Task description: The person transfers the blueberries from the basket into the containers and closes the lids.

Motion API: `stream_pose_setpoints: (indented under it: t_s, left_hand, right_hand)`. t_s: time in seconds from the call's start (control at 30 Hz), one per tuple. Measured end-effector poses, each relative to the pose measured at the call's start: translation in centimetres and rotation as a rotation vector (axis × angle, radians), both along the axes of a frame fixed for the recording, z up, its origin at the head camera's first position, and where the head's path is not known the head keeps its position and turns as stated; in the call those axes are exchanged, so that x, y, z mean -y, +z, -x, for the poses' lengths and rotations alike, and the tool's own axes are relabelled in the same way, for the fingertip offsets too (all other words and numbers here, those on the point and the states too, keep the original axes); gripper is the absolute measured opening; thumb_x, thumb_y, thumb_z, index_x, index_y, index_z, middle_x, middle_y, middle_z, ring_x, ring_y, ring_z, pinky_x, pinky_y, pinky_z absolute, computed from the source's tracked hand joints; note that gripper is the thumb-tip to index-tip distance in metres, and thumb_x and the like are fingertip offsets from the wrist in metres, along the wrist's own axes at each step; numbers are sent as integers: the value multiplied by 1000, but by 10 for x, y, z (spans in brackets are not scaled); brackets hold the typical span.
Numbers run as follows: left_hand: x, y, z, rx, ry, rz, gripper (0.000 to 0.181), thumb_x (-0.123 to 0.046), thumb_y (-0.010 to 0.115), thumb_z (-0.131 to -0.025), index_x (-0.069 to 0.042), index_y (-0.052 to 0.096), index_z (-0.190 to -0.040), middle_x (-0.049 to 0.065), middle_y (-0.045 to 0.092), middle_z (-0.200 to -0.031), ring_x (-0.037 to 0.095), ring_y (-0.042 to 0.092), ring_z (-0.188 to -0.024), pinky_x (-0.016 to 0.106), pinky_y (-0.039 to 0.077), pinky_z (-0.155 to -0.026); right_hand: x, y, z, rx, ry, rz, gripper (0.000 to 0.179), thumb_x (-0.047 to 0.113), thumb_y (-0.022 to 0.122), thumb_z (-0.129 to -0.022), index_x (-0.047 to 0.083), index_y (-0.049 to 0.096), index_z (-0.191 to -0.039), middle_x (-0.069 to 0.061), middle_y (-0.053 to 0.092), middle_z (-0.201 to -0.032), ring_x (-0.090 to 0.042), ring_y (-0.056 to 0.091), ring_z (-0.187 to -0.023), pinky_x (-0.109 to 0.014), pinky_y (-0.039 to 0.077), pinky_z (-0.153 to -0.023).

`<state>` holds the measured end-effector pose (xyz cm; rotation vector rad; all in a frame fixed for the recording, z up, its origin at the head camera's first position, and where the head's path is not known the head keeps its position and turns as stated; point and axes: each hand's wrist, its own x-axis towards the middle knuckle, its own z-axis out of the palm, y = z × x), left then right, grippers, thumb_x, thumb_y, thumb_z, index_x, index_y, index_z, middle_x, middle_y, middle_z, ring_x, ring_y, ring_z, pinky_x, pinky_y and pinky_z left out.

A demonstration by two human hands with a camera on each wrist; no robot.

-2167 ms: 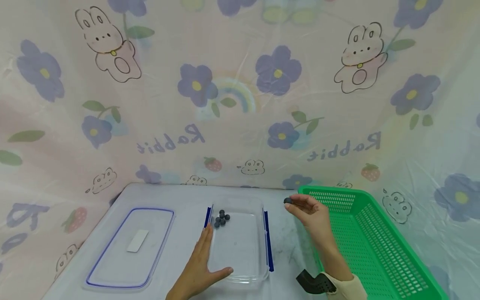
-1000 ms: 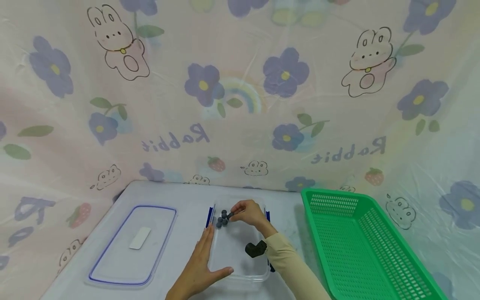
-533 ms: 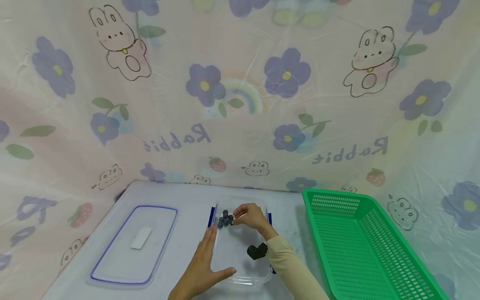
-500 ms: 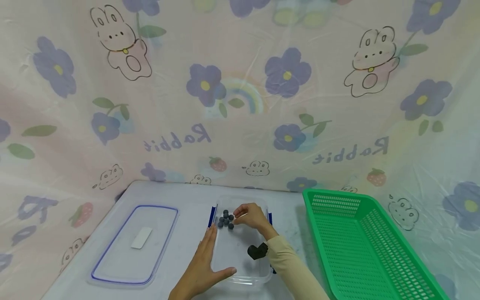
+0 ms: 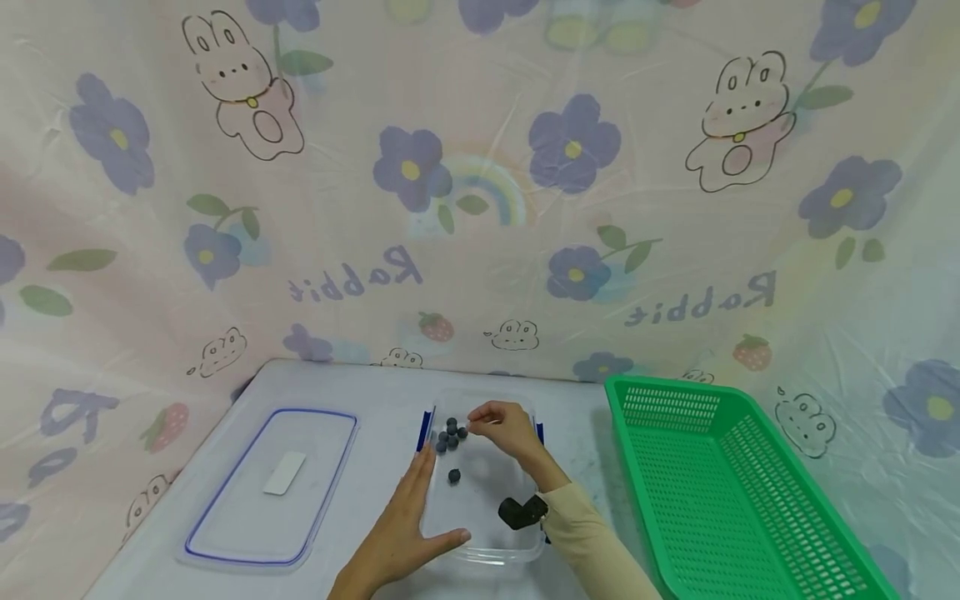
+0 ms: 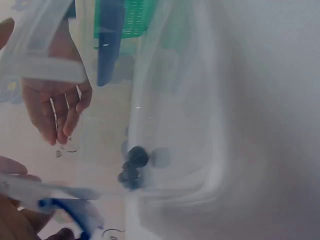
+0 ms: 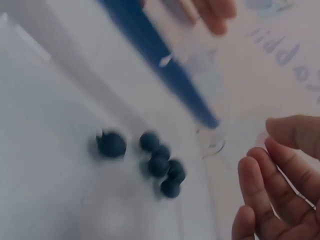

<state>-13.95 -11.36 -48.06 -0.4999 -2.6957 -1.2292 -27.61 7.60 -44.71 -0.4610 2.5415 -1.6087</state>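
Several dark blueberries (image 5: 452, 430) sit in a cluster at the far left inside a clear plastic box (image 5: 480, 555) with blue side clips. One blueberry (image 5: 454, 476) lies apart, nearer the middle of the box floor; its crown shows on the same loose blueberry (image 7: 111, 144) in the right wrist view. My left hand (image 5: 399, 527) rests against the box's left side, fingers straight and thumb over the near end. Just right of the cluster, my right hand (image 5: 510, 429) hovers over the box. In the right wrist view, the right hand's fingers (image 7: 255, 182) hold nothing.
A clear lid with a blue seal (image 5: 240, 537) lies left of the box, a white label (image 5: 285, 473) on it. To the right stands a green plastic basket (image 5: 738, 492). A patterned curtain (image 5: 480, 250) hangs behind the table.
My right hand carried a blueberry from beside the basket into the box and let it go. That blueberry rolled towards the box's near end. The left hand has stayed at the box's side.
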Motion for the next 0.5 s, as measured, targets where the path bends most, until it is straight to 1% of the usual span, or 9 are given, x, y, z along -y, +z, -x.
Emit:
stream_pose_setpoints:
  t_s: [0.07,0.13,0.23,0.3,0.37,0.43,0.5]
  left_hand:
    - [3,4,1,1,-15,-24,106,-53,73,-82,-12,10,-157,12,9,-161,35,16,-143,61,27,-106]
    - [6,10,3,-9,-23,-48,100,-52,71,-84,-13,14,-157,13,14,-160,36,22,-141,61,30,-104]
    - [12,20,4,-44,-38,-86,86,-47,69,-87,-10,28,-153,13,26,-156,35,31,-138,59,34,-103]
    - [18,26,4,-73,-43,-107,75,-42,69,-89,-8,39,-148,12,36,-151,33,37,-135,58,37,-101]
    - [26,32,3,-103,-55,-130,60,-35,69,-91,-6,51,-140,11,47,-143,31,44,-130,57,40,-99]
    - [35,36,2,-127,-65,-155,46,-28,69,-92,-7,59,-131,9,55,-133,30,51,-124,55,45,-94]
    - [44,40,1,-138,-73,-199,32,-21,68,-93,-8,65,-122,5,61,-124,27,56,-117,52,48,-91]
  right_hand:
    - [0,7,-7,0,7,33,17,19,71,-89,6,72,-100,1,69,-89,-14,63,-83,-37,51,-78]
    - [1,13,-15,-11,23,77,17,20,69,-91,7,72,-101,-1,70,-91,-16,64,-85,-40,50,-82]
    - [6,23,-29,-40,14,161,17,21,69,-91,7,72,-101,-3,70,-92,-23,66,-88,-41,50,-84]
    - [12,28,-39,-60,-27,232,19,21,69,-91,5,71,-101,-3,70,-90,-26,66,-87,-38,50,-82]
    - [20,32,-50,-59,-84,326,19,20,70,-90,3,71,-99,-4,70,-87,-28,66,-84,-34,50,-78]
    - [30,34,-61,-44,-135,429,20,18,72,-89,1,70,-99,-5,70,-84,-26,66,-80,-29,49,-73]
    - [41,36,-74,-22,-163,522,20,14,72,-88,-2,68,-100,-7,70,-83,-22,65,-77,-26,48,-71]
